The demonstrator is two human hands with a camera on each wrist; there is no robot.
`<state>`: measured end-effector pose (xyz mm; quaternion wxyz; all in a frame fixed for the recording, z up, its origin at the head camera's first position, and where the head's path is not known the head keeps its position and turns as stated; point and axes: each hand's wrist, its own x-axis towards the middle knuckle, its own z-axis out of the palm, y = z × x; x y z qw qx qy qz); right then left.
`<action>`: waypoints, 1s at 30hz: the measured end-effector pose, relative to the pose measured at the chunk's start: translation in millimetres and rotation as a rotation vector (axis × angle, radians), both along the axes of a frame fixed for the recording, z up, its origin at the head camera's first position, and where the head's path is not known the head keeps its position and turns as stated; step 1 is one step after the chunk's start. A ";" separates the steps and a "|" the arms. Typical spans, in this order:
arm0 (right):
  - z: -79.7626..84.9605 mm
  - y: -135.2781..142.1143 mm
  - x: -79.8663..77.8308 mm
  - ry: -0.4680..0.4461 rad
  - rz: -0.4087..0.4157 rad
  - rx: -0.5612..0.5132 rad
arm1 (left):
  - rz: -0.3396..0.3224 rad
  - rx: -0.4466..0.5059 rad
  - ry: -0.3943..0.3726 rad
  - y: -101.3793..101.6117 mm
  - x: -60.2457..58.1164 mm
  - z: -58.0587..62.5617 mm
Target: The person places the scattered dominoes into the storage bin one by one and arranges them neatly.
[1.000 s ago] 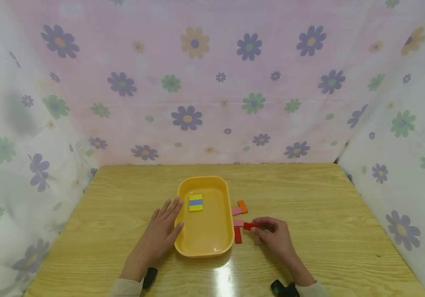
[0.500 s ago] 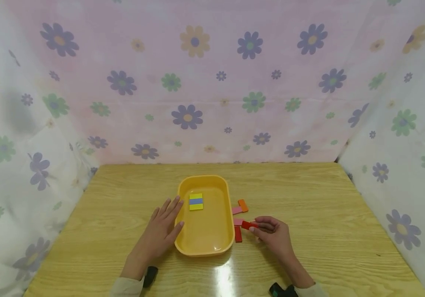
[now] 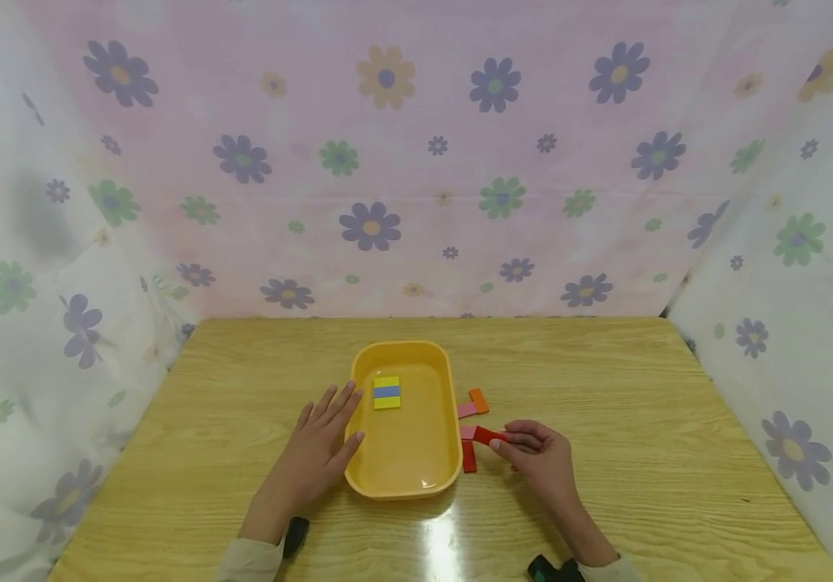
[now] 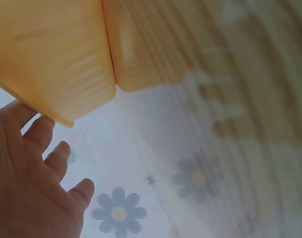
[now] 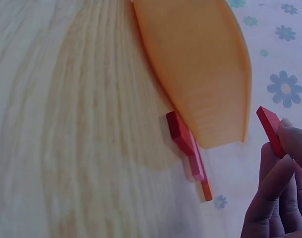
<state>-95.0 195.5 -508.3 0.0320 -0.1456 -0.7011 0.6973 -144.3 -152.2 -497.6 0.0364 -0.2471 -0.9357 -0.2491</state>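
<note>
1. Red block (image 3: 491,436) sits pinched between the thumb and finger of the right hand (image 3: 538,457), the grip narrowed to the block itself; this hand is the nearer one, the other being across the yellow tray (image 3: 416,461).

2. Its long axis runs out from those fingertips, leftward and slightly away from the person, so its free end faces the tray's right wall. Judging by the pose, that line from fingertips to wall is the relation that matters most.

3. Just past the free end, a pink block (image 3: 468,432) reaches toward the wall. Left of the fingertips and a little nearer the person lies a second red block (image 3: 469,457), its length along the wall. Farther away than the fingertips are another pink block (image 3: 468,410) and an orange block (image 3: 478,401), touching.

4. The left hand (image 3: 320,440) has its fingers straight and spread, tips at the left rim, gripping nothing. Beyond those tips, inside the tray, lie two yellow blocks (image 3: 387,403) with a blue block (image 3: 387,392) between them.

5. The right wrist view shows what the head view leaves unclear: the pinched block is raised, apart from tray and table (image 3: 605,380). The left wrist view shows the tray's outer wall instead, without the pinched block.
</note>
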 end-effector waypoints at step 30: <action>26.0 -33.6 -12.7 0.114 0.205 -0.092 | -0.009 -0.008 0.002 0.7 -1.4 0.5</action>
